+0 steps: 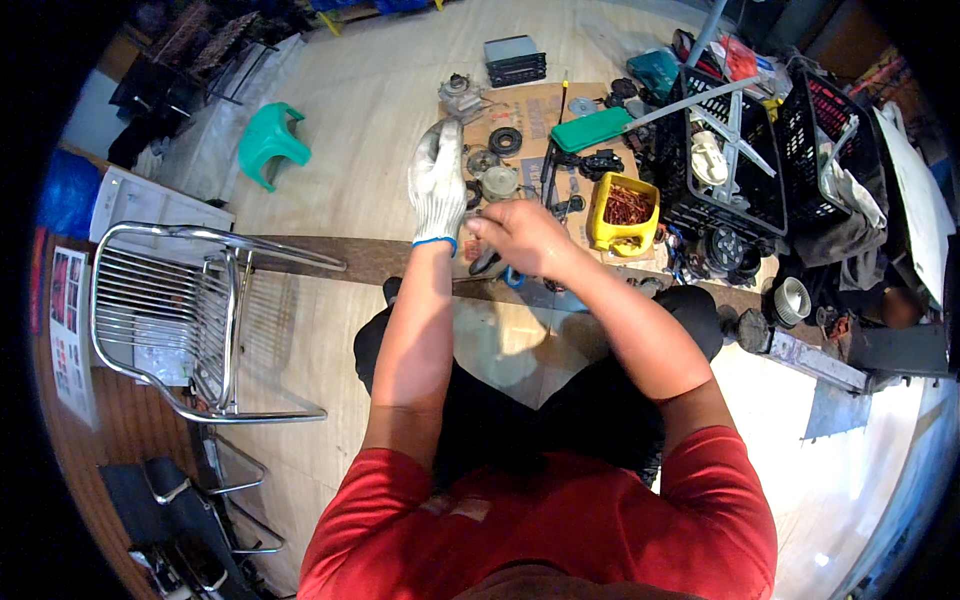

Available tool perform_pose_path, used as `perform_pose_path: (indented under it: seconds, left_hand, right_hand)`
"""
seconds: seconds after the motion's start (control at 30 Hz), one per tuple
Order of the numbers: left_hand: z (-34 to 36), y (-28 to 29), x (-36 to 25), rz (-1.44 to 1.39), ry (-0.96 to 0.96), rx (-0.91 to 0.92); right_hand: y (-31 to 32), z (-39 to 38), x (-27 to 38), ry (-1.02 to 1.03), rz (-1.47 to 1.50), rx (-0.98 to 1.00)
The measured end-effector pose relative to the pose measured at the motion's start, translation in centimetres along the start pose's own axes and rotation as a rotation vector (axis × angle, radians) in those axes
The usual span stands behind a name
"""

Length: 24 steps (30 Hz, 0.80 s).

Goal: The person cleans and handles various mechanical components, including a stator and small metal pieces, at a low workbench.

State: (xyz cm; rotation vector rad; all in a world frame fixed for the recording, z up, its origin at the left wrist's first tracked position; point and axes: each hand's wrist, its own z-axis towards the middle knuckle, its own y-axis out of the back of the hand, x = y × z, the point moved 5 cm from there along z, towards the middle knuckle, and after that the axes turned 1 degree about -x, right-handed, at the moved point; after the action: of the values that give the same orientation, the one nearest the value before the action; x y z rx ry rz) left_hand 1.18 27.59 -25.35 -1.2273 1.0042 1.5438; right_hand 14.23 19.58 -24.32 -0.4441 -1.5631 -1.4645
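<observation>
My left hand [436, 175] wears a white knitted glove with a blue cuff, its fingers bunched together; whether they hold anything is unclear. My right hand [515, 235] is bare and closed just right of that cuff, its fingertips nearly at the glove; what they grip is unclear. Beyond both hands a cardboard sheet [540, 100] carries metal and rubber parts, among them a black ring [506, 142], a round metal housing [499, 181] and a metal assembly [458, 97]. A yellow container of copper-coloured pieces [625, 215] sits right of my right hand.
Black crates [770, 200] of parts crowd the right, with a green-ended tool [590, 127] beside them and a white fan wheel [791, 300] below. At left are a chrome chair [160, 230] and a green stool [270, 135]. Dark stacked trays [516, 62] lie ahead.
</observation>
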Motion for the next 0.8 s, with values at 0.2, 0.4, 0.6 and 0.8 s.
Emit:
perform_pose_path:
  seconds: [0.2,0.4,0.6,0.8]
  left_hand:
    - [-1.1,-1.4,-1.3,0.504,-0.282,-0.034]
    - [-1.5,-0.5,-2.5,0.010,-0.090,0.036]
    - [-2.2,-0.9,-1.8,-0.321,0.050,0.239]
    - [1.2,1.9,3.0,-0.226,0.312,0.199]
  right_hand:
    - [-1.8,-0.4,-0.2,-0.094,0.094,-0.058]
    - [-2.1,-1.4,1.9,0.080,0.262,0.116]
    - [-3.5,-1.7,2.4,0.285,0.154,0.162]
    - [0.4,0.8,-4.3,-0.020,0.056,0.049]
